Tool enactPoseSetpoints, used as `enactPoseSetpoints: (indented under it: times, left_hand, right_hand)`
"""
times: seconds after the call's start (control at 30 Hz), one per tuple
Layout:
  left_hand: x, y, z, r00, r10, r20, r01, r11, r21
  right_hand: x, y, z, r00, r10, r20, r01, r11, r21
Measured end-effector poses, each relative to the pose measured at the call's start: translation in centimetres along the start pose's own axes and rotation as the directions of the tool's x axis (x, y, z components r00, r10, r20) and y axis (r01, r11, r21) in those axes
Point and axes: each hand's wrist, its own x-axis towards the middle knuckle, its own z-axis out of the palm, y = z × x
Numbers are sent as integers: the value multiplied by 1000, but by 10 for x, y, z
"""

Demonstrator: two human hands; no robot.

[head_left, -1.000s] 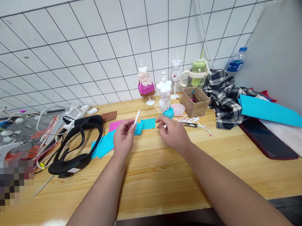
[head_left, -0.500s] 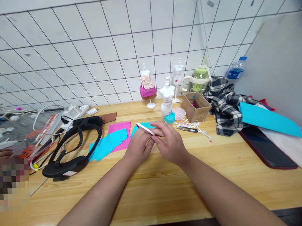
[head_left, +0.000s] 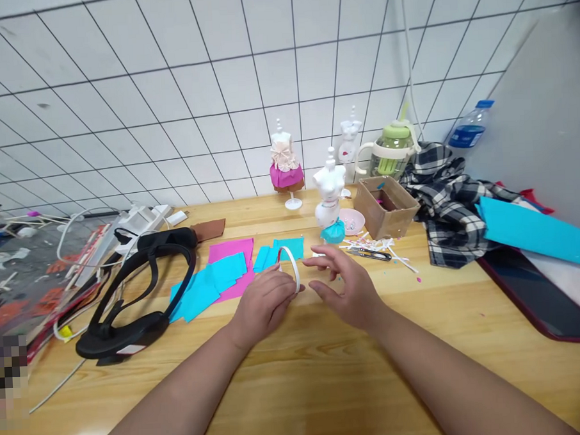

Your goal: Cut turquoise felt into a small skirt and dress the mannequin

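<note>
My left hand (head_left: 265,302) is closed on a thin white ring (head_left: 293,268) that looks like a narrow roll of tape, held upright over the table with some red on its inner side. Just to the right hovers my right hand (head_left: 348,289), its thumb and fingers apart and empty, pointing toward the ring. Behind the hands lie blue fabric pieces (head_left: 291,247). A white mini dress form (head_left: 329,184) with a blue cloth (head_left: 333,231) at its base stands beyond my right hand.
A black headset strap (head_left: 141,326), pink fabric (head_left: 231,249) and more blue fabric (head_left: 201,287) lie left. Thread snips (head_left: 373,255), paper scraps, a pink dish (head_left: 352,222) and a cardboard box (head_left: 388,216) are behind right. A dressed form (head_left: 286,163) stands by the wall; a phone (head_left: 538,303) lies far right.
My right hand has come away from the ring and moved right, its fingers opening. The ring has turned more upright in my left hand. The view has shifted slightly.
</note>
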Motion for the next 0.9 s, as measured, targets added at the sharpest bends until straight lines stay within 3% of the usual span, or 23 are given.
enactPoseSetpoints:
  times: [0.2, 0.43, 0.9]
  left_hand:
    - [-1, -3, -4, 995, 86, 58, -87, 996, 21]
    - [-1, -2, -3, 990, 79, 119, -83, 996, 27]
    - [-3, -2, -4, 989, 65, 129, -75, 995, 69]
  right_hand:
    - [-2, -4, 5, 995, -95, 9, 96, 992, -83]
    - [-6, -9, 7, 981, -191, 18, 192, 979, -63]
    - [-3, -6, 6, 993, -112, 42, 112, 994, -11]
